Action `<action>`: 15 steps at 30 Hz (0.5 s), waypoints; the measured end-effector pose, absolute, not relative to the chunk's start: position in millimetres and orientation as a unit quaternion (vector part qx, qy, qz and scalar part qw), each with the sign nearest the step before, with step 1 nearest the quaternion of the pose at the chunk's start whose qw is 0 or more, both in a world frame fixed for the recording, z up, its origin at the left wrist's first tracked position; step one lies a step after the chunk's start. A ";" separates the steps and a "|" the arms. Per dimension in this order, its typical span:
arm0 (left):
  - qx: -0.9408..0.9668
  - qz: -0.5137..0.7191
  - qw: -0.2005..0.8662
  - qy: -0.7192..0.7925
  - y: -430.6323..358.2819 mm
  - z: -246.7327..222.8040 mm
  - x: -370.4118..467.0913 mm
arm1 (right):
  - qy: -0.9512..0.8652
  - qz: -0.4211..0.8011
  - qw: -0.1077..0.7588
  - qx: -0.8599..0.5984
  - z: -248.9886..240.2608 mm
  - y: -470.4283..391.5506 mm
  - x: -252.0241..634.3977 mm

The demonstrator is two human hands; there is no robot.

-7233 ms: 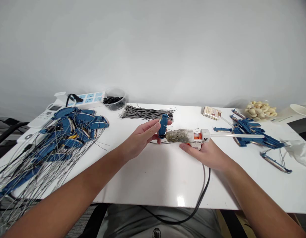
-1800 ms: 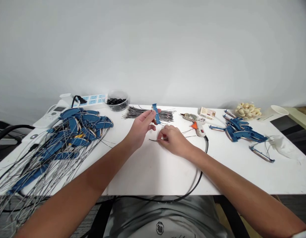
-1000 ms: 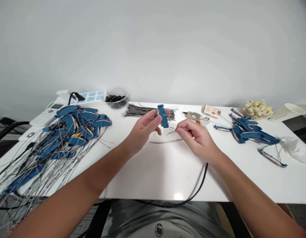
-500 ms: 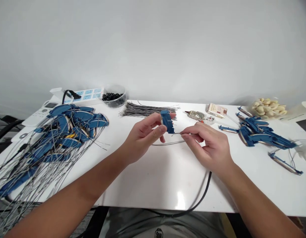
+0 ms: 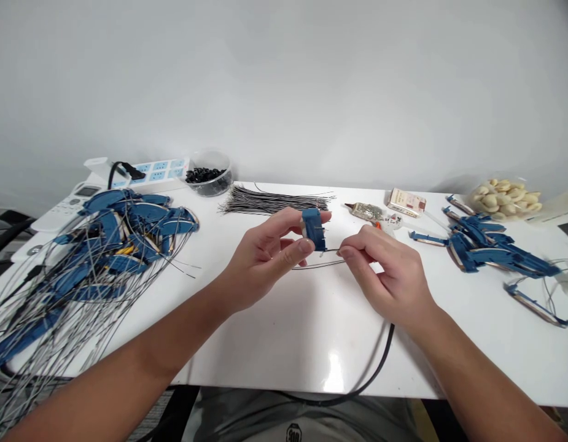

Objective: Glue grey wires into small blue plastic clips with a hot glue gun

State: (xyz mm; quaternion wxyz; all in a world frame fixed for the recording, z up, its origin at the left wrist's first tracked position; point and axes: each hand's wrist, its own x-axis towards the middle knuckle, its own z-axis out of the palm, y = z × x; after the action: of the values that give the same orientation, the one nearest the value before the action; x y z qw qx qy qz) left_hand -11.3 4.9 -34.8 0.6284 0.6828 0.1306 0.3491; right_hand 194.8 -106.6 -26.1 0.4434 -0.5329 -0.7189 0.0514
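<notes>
Above the middle of the white table, my left hand (image 5: 269,255) grips a blue plastic part (image 5: 314,229) between thumb and fingers, the part standing roughly upright. To its right, my right hand (image 5: 387,264) pinches a thin grey wire (image 5: 330,250) that runs to the lower end of the blue part. A further stretch of thin wire (image 5: 318,266) passes below, between the hands. Whether the wire tip is inside the part is too small to tell. Behind my left hand lies a bundle of dark wires (image 5: 274,200).
Wired blue parts (image 5: 127,227) pile up at the left, near a power strip (image 5: 161,172) and a bowl of black pieces (image 5: 209,178). Right of centre are a glue gun (image 5: 367,212) and small box (image 5: 406,202); farther right, more blue parts (image 5: 481,248) and a nut container (image 5: 505,199).
The blue part has turned slightly in my left hand and sits a little farther right. My right hand still pinches the wire. The view has shifted slightly.
</notes>
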 end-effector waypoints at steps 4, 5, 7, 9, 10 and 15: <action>0.680 0.351 0.631 0.130 3.8 -34.5 -10.5 | -0.725 0.046 0.437 -0.531 -25.8 -106.6 194.1; 0.680 0.352 0.630 0.128 3.8 -34.6 -10.4 | -0.726 0.044 0.438 -0.529 -25.7 -106.6 194.1; 0.684 0.352 0.626 0.126 3.8 -34.7 -10.4 | -0.729 0.042 0.438 -0.524 -25.7 -106.3 194.3; 0.689 0.352 0.620 0.128 3.8 -34.5 -10.7 | -0.730 0.039 0.438 -0.523 -26.0 -105.8 194.4; 0.691 0.353 0.618 0.129 3.7 -34.3 -10.8 | -0.731 0.036 0.437 -0.523 -26.2 -105.5 194.4; 0.695 0.337 0.622 0.127 3.2 -33.4 -11.7 | -0.736 0.013 0.425 -0.527 -26.7 -104.8 194.3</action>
State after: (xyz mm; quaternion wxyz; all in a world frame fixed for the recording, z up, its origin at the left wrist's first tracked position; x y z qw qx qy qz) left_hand -11.7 3.2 -33.4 0.6219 0.6952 0.1269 0.3374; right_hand 194.3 -104.8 -26.7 0.4248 -0.5268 -0.7361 0.0132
